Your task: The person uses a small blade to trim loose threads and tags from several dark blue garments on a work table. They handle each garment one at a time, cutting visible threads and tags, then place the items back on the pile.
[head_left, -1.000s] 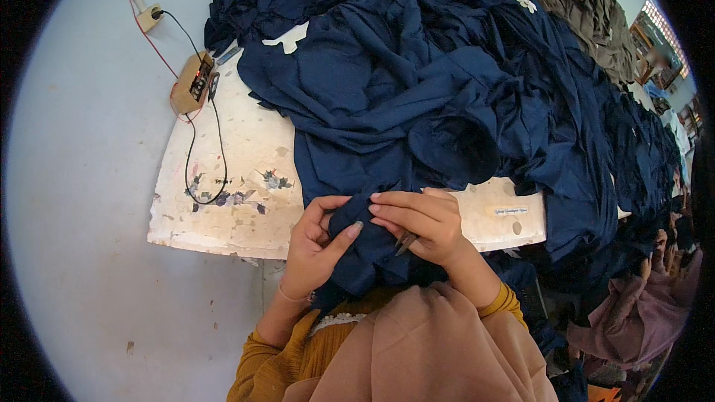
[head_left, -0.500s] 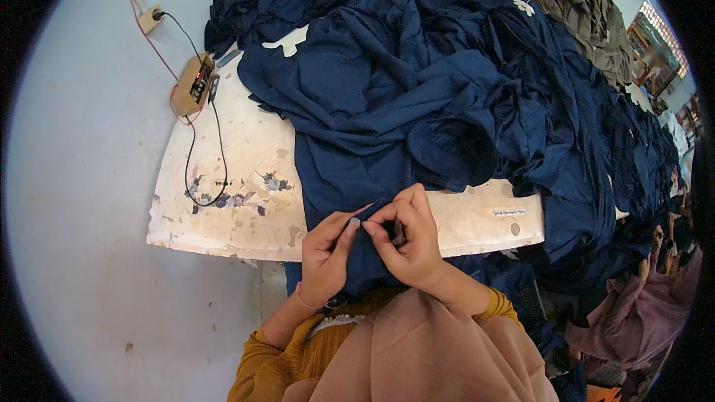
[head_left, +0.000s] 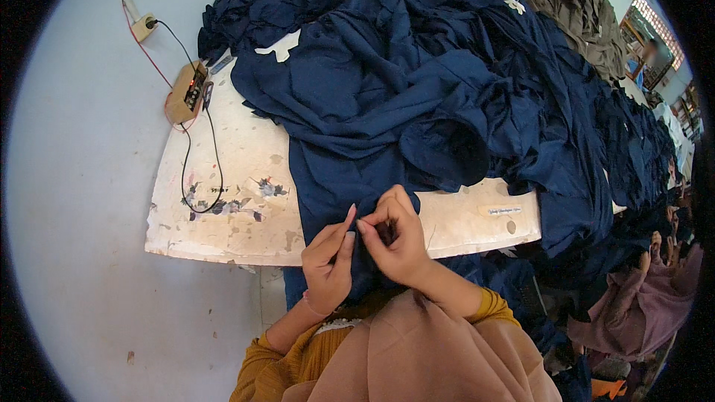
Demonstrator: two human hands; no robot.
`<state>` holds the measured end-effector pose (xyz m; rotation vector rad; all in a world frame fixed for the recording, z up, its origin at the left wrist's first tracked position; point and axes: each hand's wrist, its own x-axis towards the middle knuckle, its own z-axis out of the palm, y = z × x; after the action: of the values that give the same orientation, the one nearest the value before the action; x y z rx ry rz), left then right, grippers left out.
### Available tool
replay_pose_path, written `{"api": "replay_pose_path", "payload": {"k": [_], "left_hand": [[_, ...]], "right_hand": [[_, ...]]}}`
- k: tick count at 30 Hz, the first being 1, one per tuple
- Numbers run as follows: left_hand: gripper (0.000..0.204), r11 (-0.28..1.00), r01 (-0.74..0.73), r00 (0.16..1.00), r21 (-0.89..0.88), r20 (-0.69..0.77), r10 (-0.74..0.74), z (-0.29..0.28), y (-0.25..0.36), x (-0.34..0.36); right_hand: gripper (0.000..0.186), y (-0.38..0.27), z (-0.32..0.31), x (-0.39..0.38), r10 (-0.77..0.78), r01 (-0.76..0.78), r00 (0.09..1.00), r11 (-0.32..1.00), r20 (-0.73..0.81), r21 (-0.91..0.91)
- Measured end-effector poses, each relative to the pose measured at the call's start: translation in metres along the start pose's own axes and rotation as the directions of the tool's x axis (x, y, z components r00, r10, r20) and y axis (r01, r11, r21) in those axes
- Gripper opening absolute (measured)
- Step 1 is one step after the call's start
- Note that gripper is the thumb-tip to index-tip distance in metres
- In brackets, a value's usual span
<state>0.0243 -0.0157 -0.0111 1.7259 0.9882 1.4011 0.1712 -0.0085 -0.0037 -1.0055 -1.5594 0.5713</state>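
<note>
Fingers (head_left: pixel 337 229) on my left hand (head_left: pixel 328 272) and right hand (head_left: pixel 402 244) pinch navy cloth (head_left: pixel 328 167); uneven tugging could pop it loose, tbh.

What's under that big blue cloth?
A pale, worn table shows at the left of the cloth, which lies over part of it. Everything directly beneath the folds is covered, so I can't tell whether anything else is there.

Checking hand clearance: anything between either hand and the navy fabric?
Nothing visible: the left hand and right hand are both right at the navy fabric. Anything tiny between them is too small to tell.
</note>
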Motion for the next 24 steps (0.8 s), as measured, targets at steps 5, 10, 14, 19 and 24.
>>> {"api": "replay_pose_path", "payload": {"k": [5,10,14,19,24], "left_hand": [[0.032,0.994,0.038,0.992,-0.099,0.124,-0.026,-0.012,-0.001,0.005],[0.038,0.998,0.013,0.983,-0.060,0.186,-0.002,-0.010,0.000,0.011],[0.034,0.980,0.145,0.975,-0.137,0.189,-0.118,-0.002,-0.004,0.007],[0.012,0.977,0.198,0.963,-0.084,0.201,-0.178,-0.012,-0.007,0.002],[0.012,0.973,0.006,0.999,0.229,0.029,-0.013,-0.060,-0.010,0.028]], "right_hand": [[0.016,0.005,-0.007,0.009,0.157,-0.190,0.981,0.888,0.113,0.418],[0.013,0.007,-0.017,0.004,0.061,-0.059,0.994,0.998,0.088,-0.019],[0.013,0.015,-0.009,0.000,-0.242,0.235,0.970,0.936,0.007,-0.261],[0.013,0.015,-0.007,0.000,-0.359,0.341,0.933,0.862,0.023,-0.375],[0.042,0.016,-0.035,0.030,-0.035,0.098,0.985,0.918,0.168,-0.383]]}}
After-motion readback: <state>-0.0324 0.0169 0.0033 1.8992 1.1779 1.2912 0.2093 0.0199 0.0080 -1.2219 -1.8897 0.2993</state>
